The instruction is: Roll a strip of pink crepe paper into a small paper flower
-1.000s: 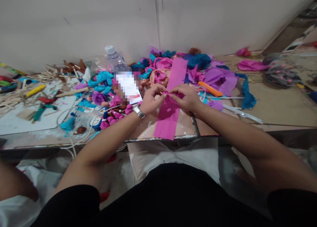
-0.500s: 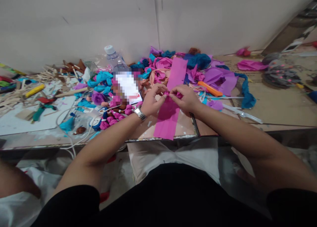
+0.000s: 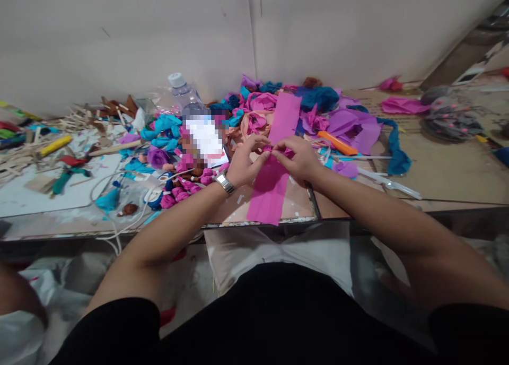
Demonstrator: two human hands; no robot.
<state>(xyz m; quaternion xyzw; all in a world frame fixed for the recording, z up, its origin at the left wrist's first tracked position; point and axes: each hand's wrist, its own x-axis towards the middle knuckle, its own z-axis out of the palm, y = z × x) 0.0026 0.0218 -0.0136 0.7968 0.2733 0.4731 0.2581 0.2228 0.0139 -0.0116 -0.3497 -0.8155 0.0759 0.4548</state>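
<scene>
A long pink crepe paper strip (image 3: 274, 184) lies on the table, running from the front edge back toward the wall. Above its middle, my left hand (image 3: 244, 163), with a metal watch on the wrist, and my right hand (image 3: 298, 157) meet. Both pinch a small bunched piece of pink crepe paper (image 3: 274, 150) between their fingertips. Most of that piece is hidden by my fingers.
Crumpled pink, purple and blue paper (image 3: 345, 123) is heaped behind my hands. An orange cutter (image 3: 337, 142), a plastic bottle (image 3: 183, 92), small pink paper buds (image 3: 181, 190), wooden sticks (image 3: 75, 123) and a white cable (image 3: 115, 195) lie around. Wall close behind.
My fingers have worked the small pink piece a little tighter together; my left hand has shifted slightly. The long strip and the clutter have not moved.
</scene>
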